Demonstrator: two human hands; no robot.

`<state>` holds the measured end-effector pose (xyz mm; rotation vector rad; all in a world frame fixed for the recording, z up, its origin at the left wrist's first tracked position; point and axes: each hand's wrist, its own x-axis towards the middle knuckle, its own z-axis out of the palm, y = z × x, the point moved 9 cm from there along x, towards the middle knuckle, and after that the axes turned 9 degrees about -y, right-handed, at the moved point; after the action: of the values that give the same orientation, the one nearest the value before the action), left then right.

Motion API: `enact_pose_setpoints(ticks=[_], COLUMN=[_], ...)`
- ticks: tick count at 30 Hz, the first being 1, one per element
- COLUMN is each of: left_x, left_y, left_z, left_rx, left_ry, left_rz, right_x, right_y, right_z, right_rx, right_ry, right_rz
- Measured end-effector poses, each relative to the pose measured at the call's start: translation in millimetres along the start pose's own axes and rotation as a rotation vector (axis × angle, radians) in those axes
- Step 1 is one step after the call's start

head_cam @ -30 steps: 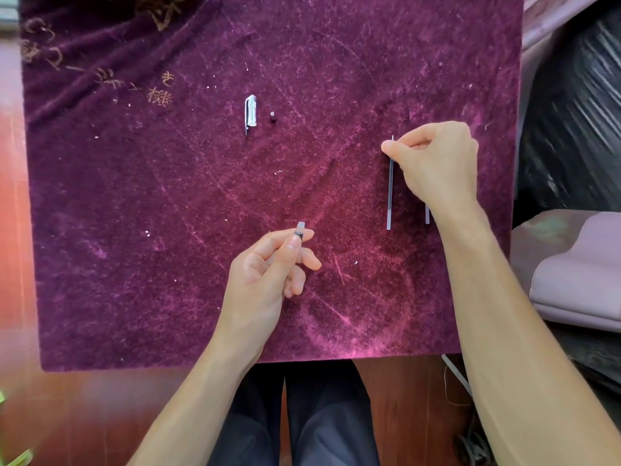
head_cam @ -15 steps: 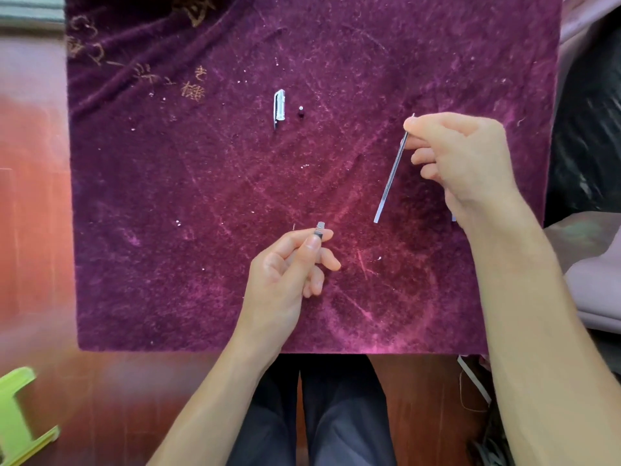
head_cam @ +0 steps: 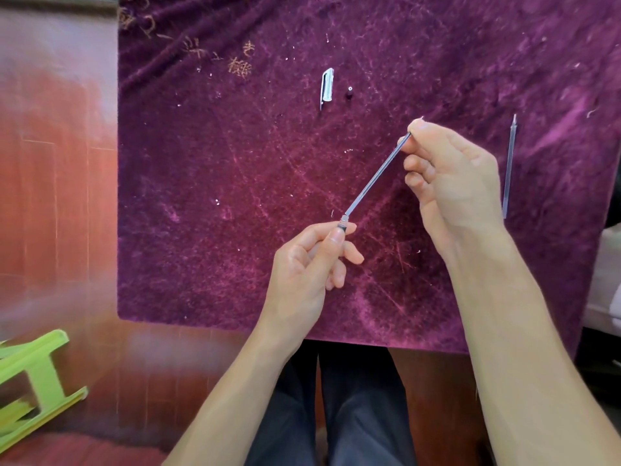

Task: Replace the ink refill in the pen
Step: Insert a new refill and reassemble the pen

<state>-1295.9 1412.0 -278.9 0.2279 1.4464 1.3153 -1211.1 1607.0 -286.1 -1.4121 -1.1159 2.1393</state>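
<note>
My right hand pinches the upper end of a thin grey ink refill, held slanted above the purple cloth. The refill's lower end meets the open end of the pen barrel, which my left hand grips between thumb and fingers; most of the barrel is hidden in that hand. A second refill lies on the cloth to the right of my right hand. A clear pen cap with clip and a small dark tip piece lie farther back.
The purple velvet cloth covers the table in front of me. A green plastic stool lies on the red-brown floor at lower left. My legs in dark trousers show below the cloth's near edge.
My right hand lifted the refill off the cloth and swung it left and down until its lower end reached the barrel in my left hand. The other refill stayed on the cloth.
</note>
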Motion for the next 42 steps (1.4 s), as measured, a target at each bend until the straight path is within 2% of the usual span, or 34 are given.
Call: enact_pose_setpoints(ticks=[9,14,23,42], left_x=[1.7,2.4,2.8,4.8], left_y=[0.9,-1.2,-5.5,-1.9], left_z=[3.1,4.3,5.6,-0.8], left_rx=[-0.010,-0.002,0.013,0.026], left_ry=[-0.008,-0.017,-0.019,-0.012], left_rz=[0.017,0.005,-0.017,-0.004], right_x=[2.0,2.0,5.5,-13.0], right_y=[0.9,-3.2,-21.5,17.4], right_z=[-1.7,-6.1,4.8,23.0], right_rx=[-0.021,-0.113,-0.257,-0.265], right_ry=[0.011,0.012,-0.084,-0.224], right_rz=[-0.008,-0.050,-0.170,-0.073])
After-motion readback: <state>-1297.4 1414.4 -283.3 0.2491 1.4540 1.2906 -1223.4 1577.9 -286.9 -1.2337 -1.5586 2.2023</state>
